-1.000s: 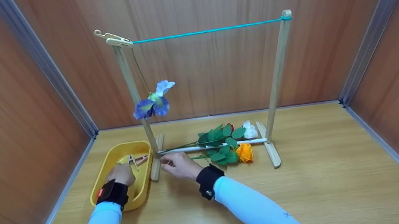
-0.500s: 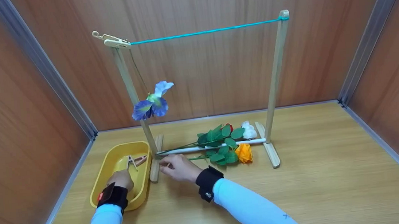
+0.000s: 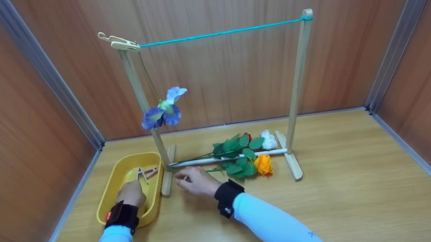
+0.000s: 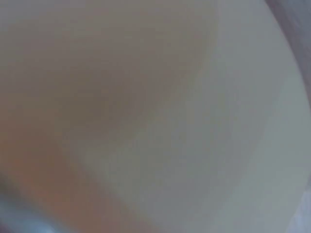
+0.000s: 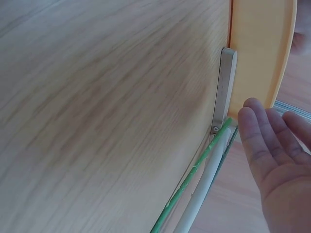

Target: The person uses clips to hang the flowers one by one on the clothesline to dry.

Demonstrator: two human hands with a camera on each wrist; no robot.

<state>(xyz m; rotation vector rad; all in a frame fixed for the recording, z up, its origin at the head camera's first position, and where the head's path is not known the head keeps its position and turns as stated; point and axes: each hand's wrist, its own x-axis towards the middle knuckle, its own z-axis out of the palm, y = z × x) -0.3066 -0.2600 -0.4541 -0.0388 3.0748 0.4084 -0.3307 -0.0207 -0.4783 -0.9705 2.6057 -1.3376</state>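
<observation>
The right hand's fingers (image 5: 257, 138) are nearly straight and close together, with nothing seen between them. The right hand (image 3: 197, 180) is low, palm turned toward the stand's left foot (image 3: 167, 183), just beside a green stem (image 5: 192, 174) and the white bar (image 3: 199, 162). The left hand (image 3: 131, 194) reaches down into the yellow tray (image 3: 152, 198); its fingers are hidden and its wrist view is a blur, so whether they hold anything cannot be told. A pale clothespin (image 3: 144, 177) is near its knuckles, with a pinkish clothespin (image 3: 151, 173) beyond.

Right of the hands, leafy stems lie along the bar, some crossing it, ending in an orange flower (image 3: 264, 165), a white flower (image 3: 268, 140) and a partly hidden red flower (image 3: 250, 136). Above, a blue flower (image 3: 171, 111) hangs head down on its stem, from a large clothespin (image 3: 125, 46) atop the left post (image 3: 134, 81). From there a turquoise cord (image 3: 221, 33) runs to the right post (image 3: 299, 77).
</observation>
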